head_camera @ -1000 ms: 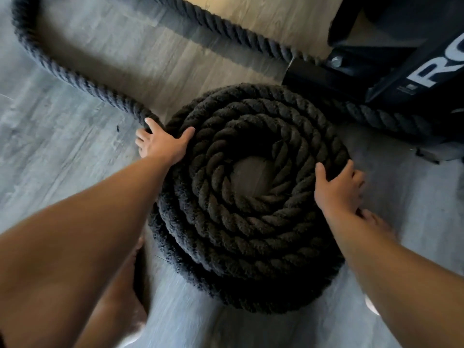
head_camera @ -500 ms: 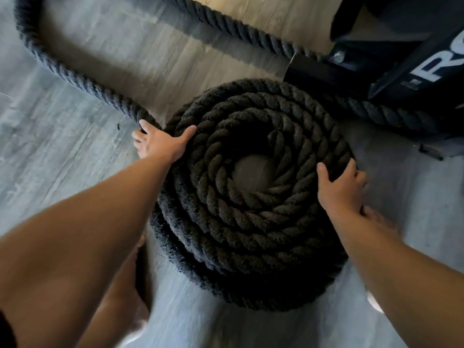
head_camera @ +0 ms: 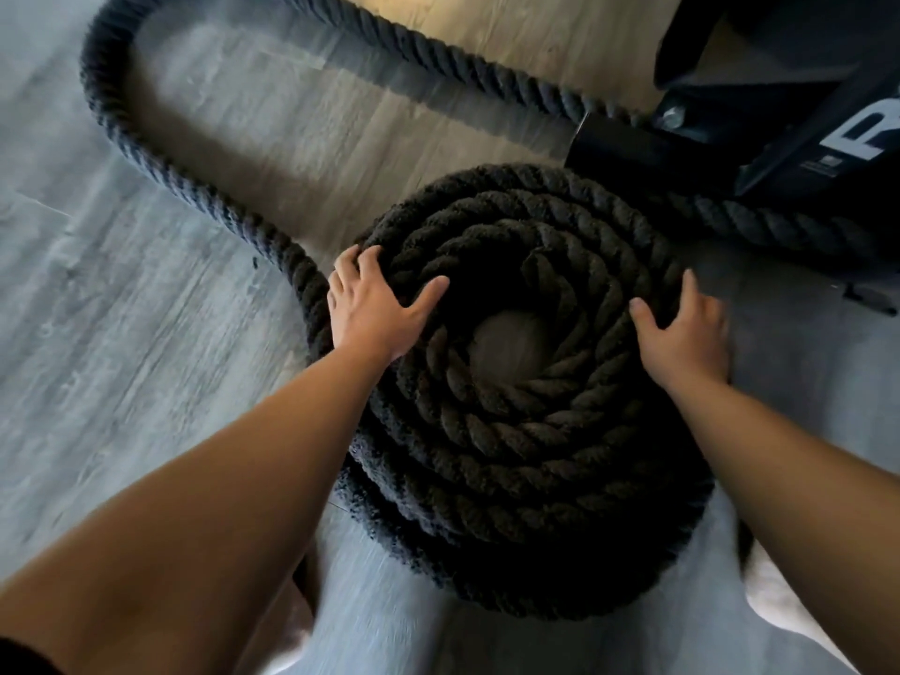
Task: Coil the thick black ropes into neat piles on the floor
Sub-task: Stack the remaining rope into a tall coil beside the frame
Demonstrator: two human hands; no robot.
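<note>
Squarely in the middle of the view, the rope coil (head_camera: 511, 455) sits on the grey wood-grain floor (head_camera: 121, 333). Its thick black turns are stacked several layers high around a small round gap where the floor shows through. The left hand (head_camera: 370, 309) lies flat on the coil's upper left rim. Its fingers are spread and fairly straight across the outer turns, and the thumb reaches inward onto the next turn; it presses rather than grasps. The right hand (head_camera: 682, 333) rests on the opposite rim, thumb on top of the rope and index finger pointing away from the person. Its remaining fingers drape toward the outer side (they are blurred, so how far they wrap cannot be told). It looks released, not clenched. Both bare forearms stretch in from the bottom corners.

From beside the left hand, a loose length of rope (head_camera: 146, 153) leaves the coil and runs away across the floor. It bends round in a wide loop at the upper left and comes back toward the upper right, where it meets a black metal frame (head_camera: 633, 143). Another stretch of rope (head_camera: 759, 224) lies along the floor just under that frame, near the coil's far right edge. Part of a white letter (head_camera: 867, 134) shows on the frame at the right border.
</note>
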